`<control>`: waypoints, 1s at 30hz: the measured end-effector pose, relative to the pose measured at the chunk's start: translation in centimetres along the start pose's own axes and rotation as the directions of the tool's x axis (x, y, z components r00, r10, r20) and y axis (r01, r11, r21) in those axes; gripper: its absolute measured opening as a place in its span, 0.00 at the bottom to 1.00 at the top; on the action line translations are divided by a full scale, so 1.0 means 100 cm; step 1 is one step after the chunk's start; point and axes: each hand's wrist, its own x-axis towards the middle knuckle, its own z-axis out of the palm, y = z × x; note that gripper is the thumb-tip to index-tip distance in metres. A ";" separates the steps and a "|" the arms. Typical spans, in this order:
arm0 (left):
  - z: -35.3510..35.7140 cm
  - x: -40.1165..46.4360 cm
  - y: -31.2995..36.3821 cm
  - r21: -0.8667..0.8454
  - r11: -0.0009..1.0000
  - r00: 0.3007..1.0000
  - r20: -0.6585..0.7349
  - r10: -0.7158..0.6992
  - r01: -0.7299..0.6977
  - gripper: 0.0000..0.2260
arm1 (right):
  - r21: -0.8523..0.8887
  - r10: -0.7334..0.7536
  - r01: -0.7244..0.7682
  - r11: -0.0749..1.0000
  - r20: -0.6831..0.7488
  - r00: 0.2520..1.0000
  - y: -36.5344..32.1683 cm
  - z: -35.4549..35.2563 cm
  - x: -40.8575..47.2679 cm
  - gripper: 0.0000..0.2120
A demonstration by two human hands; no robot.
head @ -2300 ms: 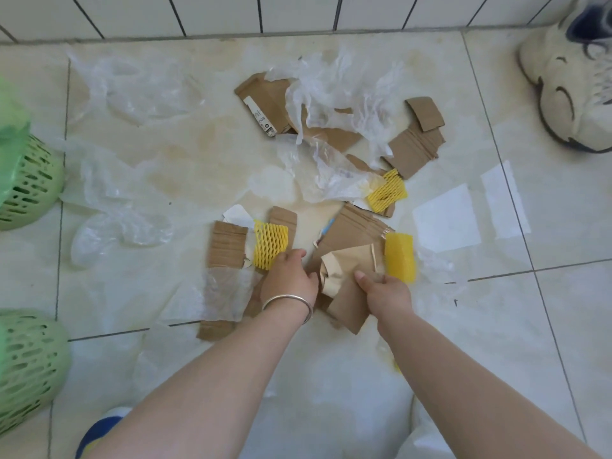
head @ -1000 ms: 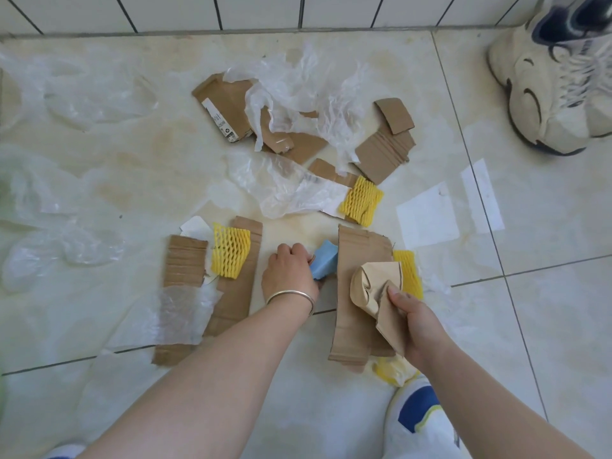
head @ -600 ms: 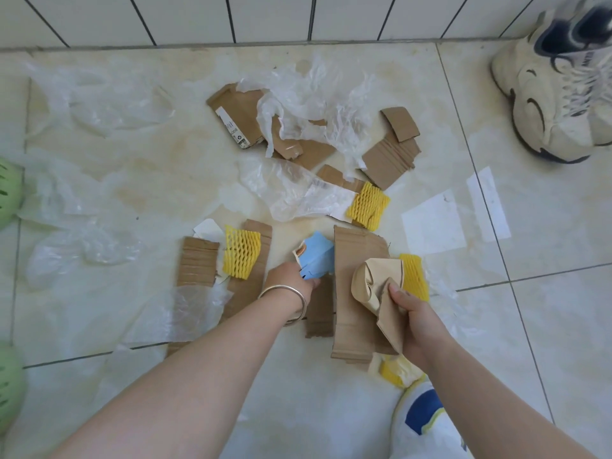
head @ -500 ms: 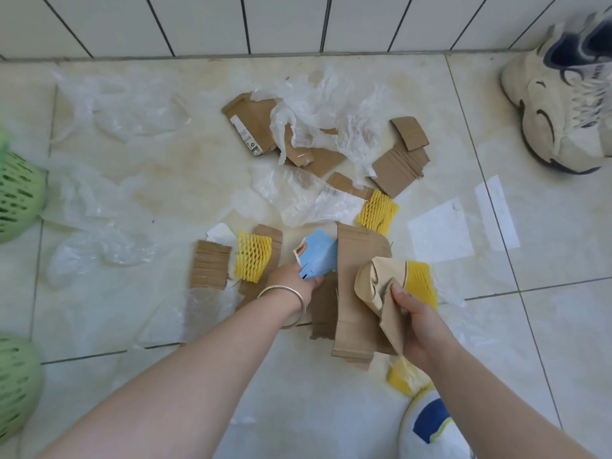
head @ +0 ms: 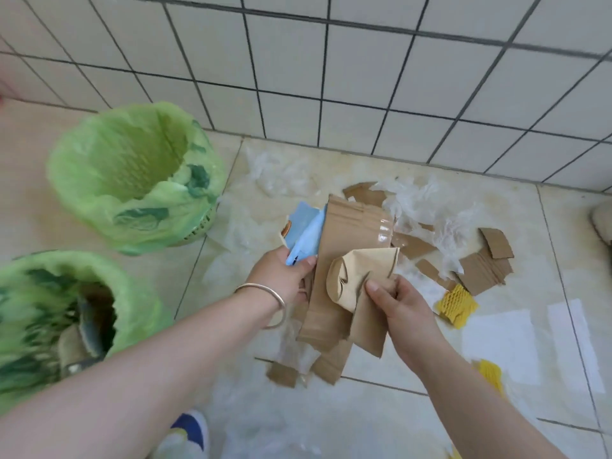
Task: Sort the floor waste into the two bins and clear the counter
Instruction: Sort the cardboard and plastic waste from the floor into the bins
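My left hand [head: 281, 276] grips a light blue paper packet [head: 306, 235] raised off the floor. My right hand [head: 397, 303] pinches a bundle of brown cardboard [head: 351, 240] and crumpled brown paper [head: 361, 270], lifted beside the packet. Two green bins lined with green bags stand at the left: the far bin [head: 109, 207] looks empty inside, the near bin [head: 39, 289] holds some brown waste. On the floor lie more cardboard scraps [head: 486, 266], clear plastic film [head: 433, 210] and yellow foam netting [head: 457, 304].
A white tiled wall [head: 331, 77] runs along the back. White paper sheets [head: 496, 346] lie on the floor at the right. My blue and white shoe [head: 185, 435] is at the bottom. More clear plastic [head: 281, 173] lies near the wall.
Both hands have lifted their loads off the floor. The view has swung left and up, bringing both green bins and the wall into sight.
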 end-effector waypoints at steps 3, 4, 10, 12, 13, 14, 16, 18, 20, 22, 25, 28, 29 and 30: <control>-0.047 -0.034 0.016 -0.095 0.991 0.992 -0.100 0.081 -0.090 0.08 | -0.152 -0.112 0.122 0.981 0.076 0.991 -0.032 0.046 -0.017 0.08; -0.062 -0.046 0.017 -0.111 0.988 0.986 -0.134 0.096 -0.112 0.09 | -0.194 -0.148 0.166 0.967 0.104 0.984 -0.041 0.062 -0.024 0.08; -0.151 -0.113 -0.003 0.023 0.975 0.899 -0.382 0.213 -0.222 0.16 | -0.328 -0.284 0.374 0.868 0.290 0.914 -0.073 0.170 -0.073 0.07; -0.179 -0.130 -0.010 0.044 0.974 0.856 -0.468 0.218 -0.223 0.20 | -0.349 -0.297 0.418 0.838 0.351 0.888 -0.075 0.204 -0.088 0.07; -0.192 -0.138 -0.014 0.008 0.972 0.844 -0.494 0.207 -0.233 0.20 | -0.354 -0.298 0.432 0.829 0.374 0.878 -0.075 0.220 -0.094 0.07; -0.204 -0.145 -0.017 -0.036 0.970 0.835 -0.516 0.190 -0.242 0.18 | -0.354 -0.303 0.447 0.822 0.393 0.868 -0.075 0.235 -0.100 0.07; -0.227 -0.157 -0.025 -0.068 0.966 0.817 -0.550 0.173 -0.250 0.14 | -0.350 -0.314 0.476 0.807 0.428 0.847 -0.072 0.263 -0.109 0.10; -0.248 -0.161 -0.036 -0.074 0.965 0.795 -0.584 0.163 -0.252 0.16 | -0.362 -0.332 0.509 0.781 0.450 0.829 -0.067 0.288 -0.118 0.09; -0.265 -0.163 -0.045 -0.088 0.957 0.763 -0.626 0.163 -0.277 0.08 | -0.400 -0.349 0.549 0.734 0.470 0.810 -0.058 0.308 -0.124 0.09; -0.277 -0.163 -0.057 -0.052 0.961 0.725 -0.668 0.168 -0.270 0.04 | -0.432 -0.348 0.553 0.712 0.466 0.813 -0.043 0.323 -0.127 0.09; -0.285 -0.161 -0.076 0.019 0.976 0.700 -0.694 0.169 -0.216 0.04 | -0.456 -0.312 0.497 0.738 0.424 0.851 -0.023 0.340 -0.128 0.09; -0.287 -0.156 -0.097 0.115 0.982 0.651 -0.736 0.187 -0.152 0.12 | -0.477 -0.277 0.439 0.762 0.372 0.886 -0.010 0.355 -0.121 0.08; -0.287 -0.156 -0.104 0.171 0.977 0.631 -0.746 0.213 -0.128 0.14 | -0.485 -0.271 0.430 0.762 0.364 0.891 -0.005 0.362 -0.117 0.06; -0.287 -0.155 -0.109 0.232 0.966 0.617 -0.745 0.253 -0.115 0.13 | -0.506 -0.271 0.438 0.744 0.371 0.888 0.001 0.368 -0.112 0.04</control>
